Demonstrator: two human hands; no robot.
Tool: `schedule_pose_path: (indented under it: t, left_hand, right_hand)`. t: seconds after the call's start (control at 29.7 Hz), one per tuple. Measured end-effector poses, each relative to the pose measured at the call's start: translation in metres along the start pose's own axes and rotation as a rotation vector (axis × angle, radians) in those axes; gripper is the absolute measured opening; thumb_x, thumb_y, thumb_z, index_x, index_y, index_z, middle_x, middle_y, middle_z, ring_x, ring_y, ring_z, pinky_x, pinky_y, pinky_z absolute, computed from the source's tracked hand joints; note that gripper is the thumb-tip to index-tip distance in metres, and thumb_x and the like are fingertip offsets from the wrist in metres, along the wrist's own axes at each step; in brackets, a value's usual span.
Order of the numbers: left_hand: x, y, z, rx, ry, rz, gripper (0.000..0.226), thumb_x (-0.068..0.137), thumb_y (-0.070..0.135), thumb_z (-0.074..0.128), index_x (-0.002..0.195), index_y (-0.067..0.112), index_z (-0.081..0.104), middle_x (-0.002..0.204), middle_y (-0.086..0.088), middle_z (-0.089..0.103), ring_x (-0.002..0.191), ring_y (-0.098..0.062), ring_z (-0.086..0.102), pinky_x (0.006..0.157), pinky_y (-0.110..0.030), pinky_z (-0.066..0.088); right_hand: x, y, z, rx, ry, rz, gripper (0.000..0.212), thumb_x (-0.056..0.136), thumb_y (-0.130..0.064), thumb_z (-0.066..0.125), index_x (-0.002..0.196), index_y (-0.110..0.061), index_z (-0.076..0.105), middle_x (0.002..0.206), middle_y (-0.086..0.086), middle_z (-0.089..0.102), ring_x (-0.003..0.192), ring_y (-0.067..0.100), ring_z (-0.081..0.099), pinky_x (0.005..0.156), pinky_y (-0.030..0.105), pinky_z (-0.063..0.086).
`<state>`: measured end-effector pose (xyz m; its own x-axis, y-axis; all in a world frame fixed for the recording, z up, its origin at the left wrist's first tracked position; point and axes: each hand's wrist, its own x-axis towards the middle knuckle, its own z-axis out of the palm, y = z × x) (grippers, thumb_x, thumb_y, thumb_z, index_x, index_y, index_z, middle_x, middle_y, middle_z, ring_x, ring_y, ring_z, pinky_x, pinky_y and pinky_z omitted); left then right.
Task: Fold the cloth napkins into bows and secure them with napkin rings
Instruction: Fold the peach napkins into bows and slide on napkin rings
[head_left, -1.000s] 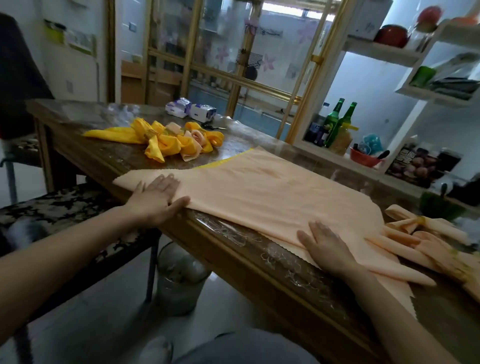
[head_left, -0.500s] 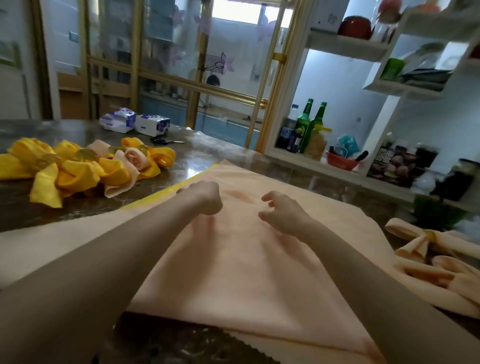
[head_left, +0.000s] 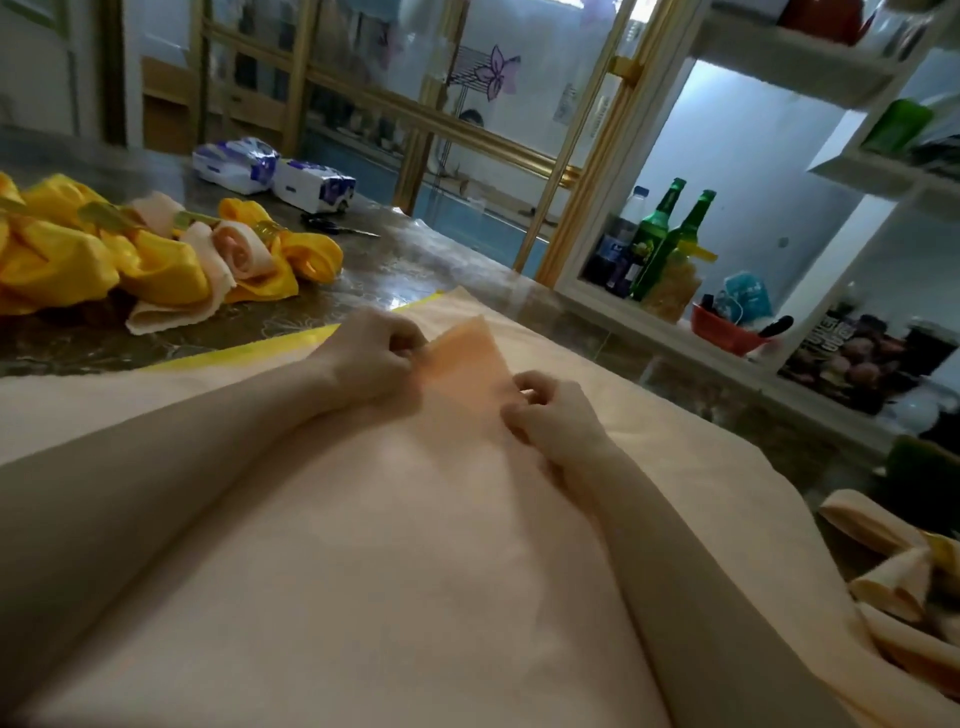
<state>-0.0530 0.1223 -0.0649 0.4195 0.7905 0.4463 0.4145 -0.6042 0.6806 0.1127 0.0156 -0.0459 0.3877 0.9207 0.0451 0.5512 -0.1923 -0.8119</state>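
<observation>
Peach napkin (head_left: 395, 545) spread flat on tabletop (head_left: 415, 260). Left hand (head_left: 371, 358) and right hand (head_left: 550, 421): each grip pinched shut on raised far corner. Cloth light, soft, floppy; best held at edges.

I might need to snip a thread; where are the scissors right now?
The scissors lie on the far part of the table, left of centre in the head view, just in front of the two tissue packs and right of the yellow bows.

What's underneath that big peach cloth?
A yellow cloth shows as a strip along the peach cloth's far left edge, on the table. How far it runs underneath is hidden.
</observation>
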Motion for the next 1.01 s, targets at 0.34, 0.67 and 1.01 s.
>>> schedule_pose_path:
  t: [0.34, 0.67, 1.01]
  left_hand:
    - [-0.01, 0.013, 0.002, 0.204, -0.181, -0.151, 0.04, 0.07, 0.05, 0.054, 0.101, 0.029, 0.068, 0.109, 0.004, 0.062, 0.11, -0.016, 0.052, 0.099, -0.033, 0.035]
    - [-0.005, 0.013, 0.006, 0.355, -0.101, 0.069, 0.02, 0.093, 0.026, 0.052, 0.106, 0.017, 0.064, 0.117, -0.001, 0.059, 0.115, -0.02, 0.049, 0.094, -0.033, 0.03]
    - [-0.011, 0.014, 0.003, 0.309, -0.092, 0.103, 0.019, 0.081, 0.026, 0.063, 0.099, 0.024, 0.065, 0.104, 0.004, 0.063, 0.104, -0.018, 0.054, 0.084, -0.027, 0.036]
  right_hand:
    - [-0.005, 0.0, 0.008, -0.007, 0.089, 0.038, 0.033, 0.078, 0.007, 0.05, 0.069, -0.014, 0.074, 0.073, -0.009, 0.064, 0.08, 0.005, 0.055, 0.085, 0.023, 0.044]
    - [-0.009, -0.013, 0.009, -0.13, -0.08, -0.054, 0.048, 0.076, -0.025, 0.077, 0.116, -0.019, 0.052, 0.101, -0.003, 0.054, 0.082, 0.006, 0.054, 0.062, 0.01, 0.045]
    - [-0.001, -0.002, 0.028, -0.25, 0.183, -0.278, 0.014, 0.075, -0.011, 0.066, 0.072, -0.021, 0.058, 0.078, -0.003, 0.059, 0.081, 0.016, 0.054, 0.07, 0.026, 0.04]
